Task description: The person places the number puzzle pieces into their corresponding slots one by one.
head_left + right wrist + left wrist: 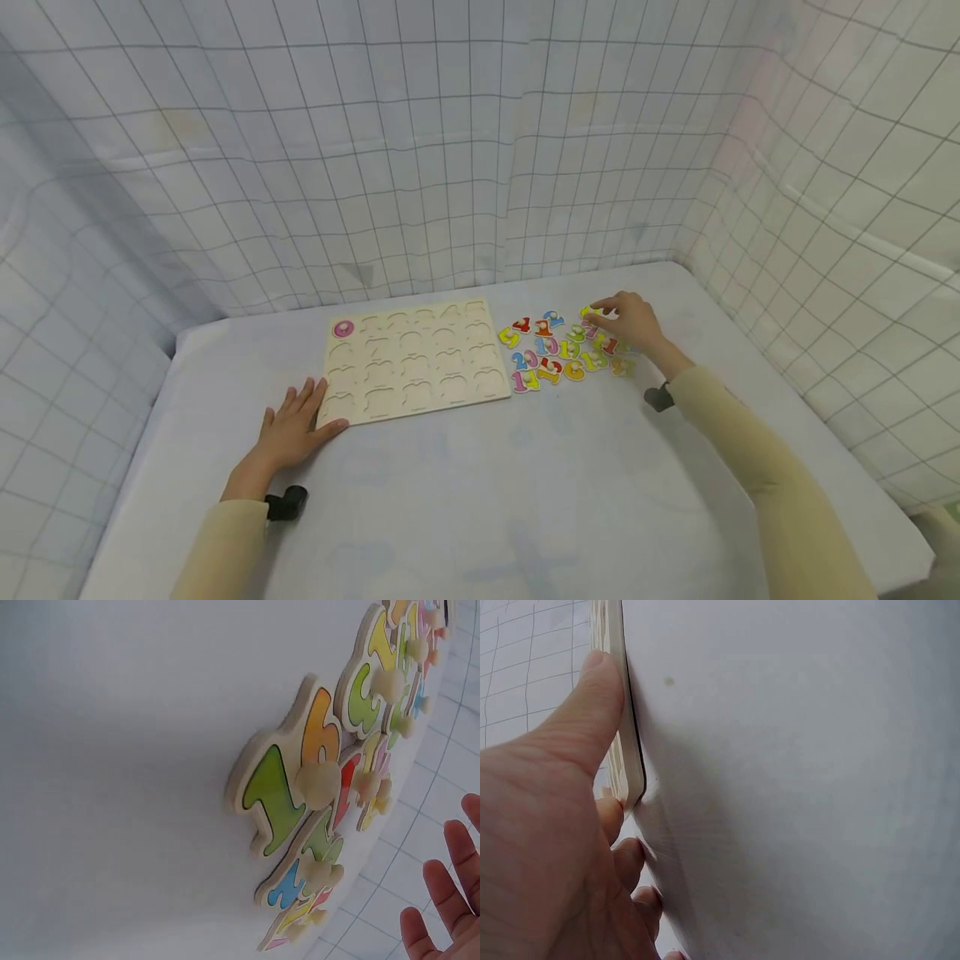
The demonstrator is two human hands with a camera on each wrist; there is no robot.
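A pale wooden number puzzle board [415, 362] lies on the table, with a pink ring-shaped piece [342, 329] in its top left recess. My left hand [292, 429] rests at its near left corner, fingers spread, thumb [600, 705] against the board's edge. Several colourful number pieces with knobs lie right of the board. My right hand [633, 323] is over their far right side, thumb and index finger beside a yellow piece [589, 312]. In the right wrist view the fingers [450, 900] are extended, and no piece shows in them; the thumb is out of frame.
Near the right wrist lies a 16 piece [274, 787], beside a 13 piece [371, 679]. Blue and red pieces, among them a red 4 [521, 325], lie close to the board's right edge. White gridded cloth [420, 167] hangs behind and at both sides of the table.
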